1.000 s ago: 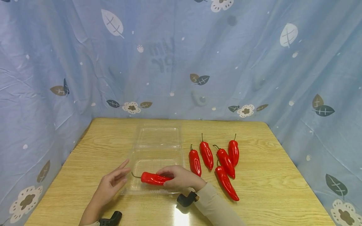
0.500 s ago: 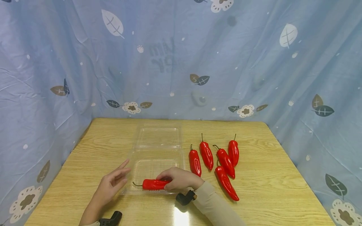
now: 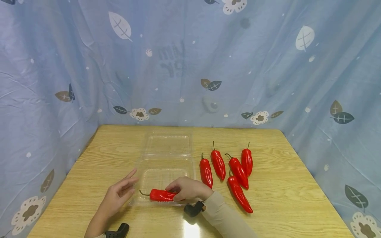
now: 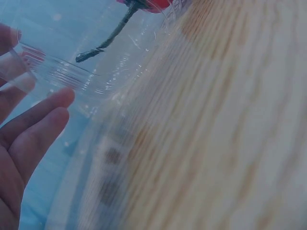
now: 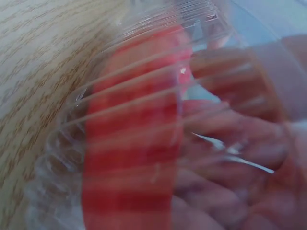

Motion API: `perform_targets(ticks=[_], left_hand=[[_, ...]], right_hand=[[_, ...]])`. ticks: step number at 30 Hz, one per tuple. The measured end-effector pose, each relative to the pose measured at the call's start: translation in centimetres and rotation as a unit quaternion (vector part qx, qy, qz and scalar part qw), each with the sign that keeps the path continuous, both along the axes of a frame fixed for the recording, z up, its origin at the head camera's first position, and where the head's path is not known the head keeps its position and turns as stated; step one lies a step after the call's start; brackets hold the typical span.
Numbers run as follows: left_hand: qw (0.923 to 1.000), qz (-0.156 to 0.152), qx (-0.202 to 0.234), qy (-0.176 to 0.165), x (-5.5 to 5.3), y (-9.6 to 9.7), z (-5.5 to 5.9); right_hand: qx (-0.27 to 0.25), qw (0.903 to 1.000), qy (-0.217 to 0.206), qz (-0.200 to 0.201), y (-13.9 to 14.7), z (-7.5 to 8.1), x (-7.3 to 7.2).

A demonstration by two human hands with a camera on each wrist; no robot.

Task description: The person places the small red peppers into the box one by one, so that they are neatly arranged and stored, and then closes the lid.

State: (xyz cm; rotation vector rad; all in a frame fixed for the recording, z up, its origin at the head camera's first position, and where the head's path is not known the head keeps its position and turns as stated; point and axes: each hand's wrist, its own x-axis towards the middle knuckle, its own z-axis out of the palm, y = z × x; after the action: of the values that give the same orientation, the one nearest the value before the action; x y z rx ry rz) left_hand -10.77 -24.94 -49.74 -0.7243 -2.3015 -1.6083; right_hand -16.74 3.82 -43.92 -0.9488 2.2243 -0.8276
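A clear plastic clamshell box (image 3: pixel 162 173) lies unfolded on the table. Inside its near half, along the front wall, lies a red chili pepper (image 3: pixel 160 195) with its stem pointing left. My right hand (image 3: pixel 190 189) grips the pepper's right end between thumb and fingers. In the right wrist view the pepper (image 5: pixel 134 143) shows through the ribbed plastic wall, fingers (image 5: pixel 235 139) beside it. My left hand (image 3: pixel 116 196) is at the box's left edge with its fingers loosely extended. The left wrist view shows those fingers (image 4: pixel 41 117) close to the box wall, near the green stem (image 4: pixel 112 38).
Several more red peppers (image 3: pixel 206 172) lie on the wooden table (image 3: pixel 282 188) to the right of the box. The box's lid half (image 3: pixel 168 145) lies flat toward the back. A blue patterned curtain (image 3: pixel 178 59) borders the table behind and at both sides.
My right hand has brought the pepper down and nearer, from the middle of the box half to its front wall. My left hand has stayed in place.
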Motion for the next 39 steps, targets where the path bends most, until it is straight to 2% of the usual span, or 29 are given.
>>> perform_targets(ticks=[9,14,19,23,31,39], left_hand=[[1.0,0.004,-0.004,0.006,0.0,0.1,0.2],[1.0,0.001,-0.004,0.002,0.0,0.1,0.2],[0.9999,-0.003,-0.001,0.017,0.0,0.2,0.3],[0.9997,-0.004,0.005,0.021,0.0,0.3,0.3],[0.9997,-0.004,0.009,0.021,0.0,0.4,0.1],[0.9998,-0.003,0.006,0.019,0.1,0.4,0.3]], right_hand=[[-0.024,0.9993,0.016,-0.023,0.2,-0.1,0.2],[-0.07,0.9963,0.013,-0.049,0.4,-0.3,0.3],[-0.174,0.9819,-0.031,-0.067,0.8,-0.7,0.2],[-0.233,0.9689,-0.043,-0.071,1.2,-1.1,0.0],[-0.261,0.9603,-0.044,-0.088,2.6,-0.6,0.0],[-0.29,0.951,-0.011,-0.106,4.5,-0.1,-0.2]])
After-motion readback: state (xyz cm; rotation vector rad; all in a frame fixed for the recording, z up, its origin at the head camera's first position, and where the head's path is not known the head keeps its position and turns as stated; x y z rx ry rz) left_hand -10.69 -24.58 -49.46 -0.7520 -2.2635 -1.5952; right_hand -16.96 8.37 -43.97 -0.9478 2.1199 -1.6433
